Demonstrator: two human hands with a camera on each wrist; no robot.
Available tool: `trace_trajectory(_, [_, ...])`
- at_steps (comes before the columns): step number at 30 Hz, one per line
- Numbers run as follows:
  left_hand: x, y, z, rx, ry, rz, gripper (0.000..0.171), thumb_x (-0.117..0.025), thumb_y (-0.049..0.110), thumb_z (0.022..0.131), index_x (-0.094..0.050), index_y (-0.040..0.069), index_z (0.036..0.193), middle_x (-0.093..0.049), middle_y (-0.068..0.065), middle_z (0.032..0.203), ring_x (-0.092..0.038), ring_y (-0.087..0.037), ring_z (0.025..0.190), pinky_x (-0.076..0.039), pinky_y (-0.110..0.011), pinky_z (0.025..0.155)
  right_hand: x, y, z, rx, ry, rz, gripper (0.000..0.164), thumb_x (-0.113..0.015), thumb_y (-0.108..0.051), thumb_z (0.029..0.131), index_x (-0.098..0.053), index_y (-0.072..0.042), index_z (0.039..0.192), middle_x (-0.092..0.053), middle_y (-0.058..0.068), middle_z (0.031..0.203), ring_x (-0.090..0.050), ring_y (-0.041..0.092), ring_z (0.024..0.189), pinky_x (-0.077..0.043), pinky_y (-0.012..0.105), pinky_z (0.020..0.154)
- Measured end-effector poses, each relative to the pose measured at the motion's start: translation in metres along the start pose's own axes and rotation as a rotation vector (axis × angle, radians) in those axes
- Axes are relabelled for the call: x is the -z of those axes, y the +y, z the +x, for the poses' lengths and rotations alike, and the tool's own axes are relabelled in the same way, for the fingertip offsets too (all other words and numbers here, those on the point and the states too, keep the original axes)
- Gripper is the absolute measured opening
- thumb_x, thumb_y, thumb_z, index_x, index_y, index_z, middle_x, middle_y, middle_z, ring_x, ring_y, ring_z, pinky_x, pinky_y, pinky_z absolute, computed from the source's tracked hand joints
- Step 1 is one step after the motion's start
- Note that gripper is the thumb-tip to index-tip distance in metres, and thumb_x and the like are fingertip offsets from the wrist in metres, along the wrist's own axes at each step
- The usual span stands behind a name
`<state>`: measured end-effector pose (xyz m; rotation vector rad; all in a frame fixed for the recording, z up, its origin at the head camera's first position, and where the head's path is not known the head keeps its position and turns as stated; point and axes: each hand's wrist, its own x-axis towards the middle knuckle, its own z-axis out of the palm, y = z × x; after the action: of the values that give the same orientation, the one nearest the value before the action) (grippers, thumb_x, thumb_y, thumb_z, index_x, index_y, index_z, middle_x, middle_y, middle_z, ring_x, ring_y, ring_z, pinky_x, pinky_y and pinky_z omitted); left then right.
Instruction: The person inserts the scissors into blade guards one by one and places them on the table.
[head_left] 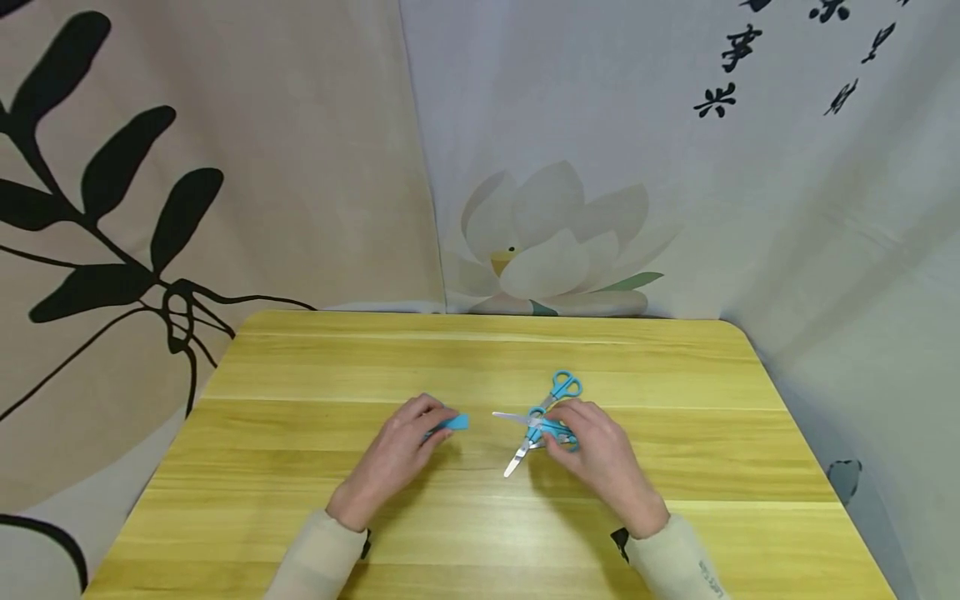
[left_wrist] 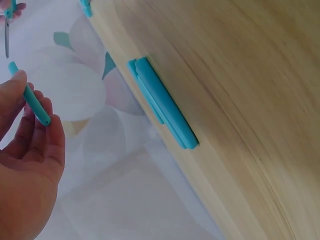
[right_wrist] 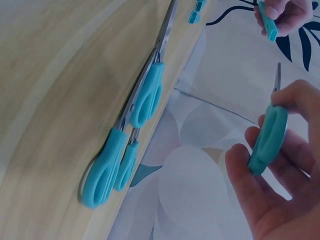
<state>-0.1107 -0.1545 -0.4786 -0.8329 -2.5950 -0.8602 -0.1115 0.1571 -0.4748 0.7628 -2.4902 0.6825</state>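
My left hand [head_left: 405,446] pinches a narrow teal plastic sleeve, likely a blade cover [left_wrist: 35,102], between thumb and fingers. It is held above the table, its end pointing toward the right hand. More teal covers [left_wrist: 167,105] lie side by side on the wood below; in the head view that hand hides them. My right hand [head_left: 596,442] holds a pair of scissors [right_wrist: 272,132] by the teal handles, with the slim metal blades toward the left hand. Under the right hand, several teal-handled scissors [right_wrist: 102,170] lie overlapping on the table, partly hidden in the head view.
The light wooden table [head_left: 300,492] has rounded far corners. Close behind it hangs a pale curtain [head_left: 330,150] printed with dark leaves, a lotus and black characters. One scissors handle [head_left: 566,385] lies just beyond the right hand.
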Motion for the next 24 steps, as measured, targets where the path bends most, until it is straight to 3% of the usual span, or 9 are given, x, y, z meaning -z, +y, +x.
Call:
trace_trajectory(13, [-0.003, 0.005, -0.001, -0.018, 0.024, -0.011, 0.023, -0.081, 0.007, 0.090, -0.077, 0.009, 0.112, -0.065, 0.001, 0.107, -0.056, -0.012, 0.090, -0.054, -0.026, 0.074, -0.005, -0.012, 0.004, 0.034, -0.008, 0.025, 0.025, -0.086, -0.014, 0.079, -0.075, -0.010, 0.101, -0.073, 0.004, 0.109, -0.068, 0.023, 0.098, -0.061, 0.037, 0.080])
trace_trajectory(24, [-0.003, 0.007, 0.001, -0.014, 0.035, -0.005, 0.023, -0.081, 0.008, 0.090, -0.077, 0.011, 0.112, -0.064, 0.002, 0.107, -0.055, -0.012, 0.090, -0.053, -0.026, 0.073, -0.009, -0.016, 0.007, 0.052, -0.012, 0.019, 0.023, -0.086, -0.013, 0.078, -0.074, -0.013, 0.098, -0.071, -0.003, 0.105, -0.066, 0.019, 0.094, -0.059, 0.033, 0.074])
